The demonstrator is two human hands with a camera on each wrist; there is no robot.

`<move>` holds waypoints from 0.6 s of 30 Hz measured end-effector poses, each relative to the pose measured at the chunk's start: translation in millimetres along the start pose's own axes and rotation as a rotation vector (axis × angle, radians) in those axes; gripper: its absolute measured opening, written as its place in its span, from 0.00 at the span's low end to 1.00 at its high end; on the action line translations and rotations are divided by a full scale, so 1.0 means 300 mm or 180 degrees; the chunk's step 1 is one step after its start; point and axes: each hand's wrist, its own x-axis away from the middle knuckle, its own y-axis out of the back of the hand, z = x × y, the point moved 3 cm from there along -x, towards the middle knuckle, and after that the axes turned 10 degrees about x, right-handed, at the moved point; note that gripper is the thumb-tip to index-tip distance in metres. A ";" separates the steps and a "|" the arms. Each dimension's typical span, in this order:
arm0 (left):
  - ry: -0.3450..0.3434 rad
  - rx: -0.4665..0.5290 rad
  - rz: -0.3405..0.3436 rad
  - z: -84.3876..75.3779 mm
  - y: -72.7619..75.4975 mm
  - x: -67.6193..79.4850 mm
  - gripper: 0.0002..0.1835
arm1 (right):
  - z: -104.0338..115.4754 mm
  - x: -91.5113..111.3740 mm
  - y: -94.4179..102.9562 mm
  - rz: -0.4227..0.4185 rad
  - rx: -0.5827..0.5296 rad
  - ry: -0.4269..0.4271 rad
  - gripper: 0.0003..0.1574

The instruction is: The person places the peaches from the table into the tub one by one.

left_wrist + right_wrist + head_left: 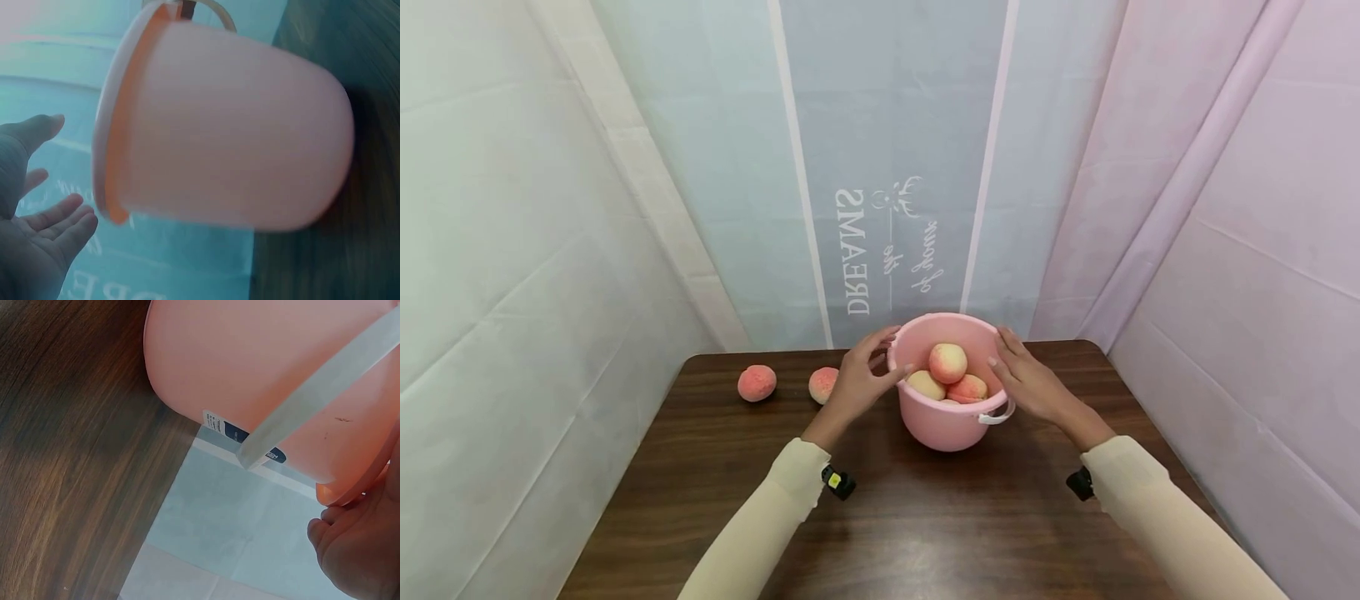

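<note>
A pink bucket (942,429) stands upright on the dark wooden table, several peaches (948,363) inside it. My left hand (862,379) is at its left side, fingers spread and thumb overlapping the rim in the head view. In the left wrist view that hand is relaxed, with a gap between its fingertips and the rim. My right hand (1033,379) holds the bucket's right rim, thumb over the inside and fingers along the outer edge. Its curled fingers show right at the lip in the right wrist view. The white handle (325,387) hangs down on the right side.
Two more peaches lie left of the bucket: one peach (757,383) near the far left corner, another peach (822,384) partly behind my left hand. Beyond the table's (925,533) far edge hangs a grey-blue lettered curtain (895,108). Pale cloth walls flank both sides.
</note>
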 end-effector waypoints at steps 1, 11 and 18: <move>0.0001 -0.0001 -0.0016 0.009 0.014 0.009 0.36 | 0.000 0.001 0.000 -0.0001 0.0006 -0.0003 0.41; -0.0033 -0.0106 -0.0206 0.053 0.116 0.060 0.36 | -0.010 0.004 0.000 0.0002 0.0003 -0.0060 0.42; -0.0063 -0.0306 -0.0238 0.068 0.162 0.073 0.36 | 0.000 -0.003 0.005 -0.0018 0.0016 -0.0013 0.43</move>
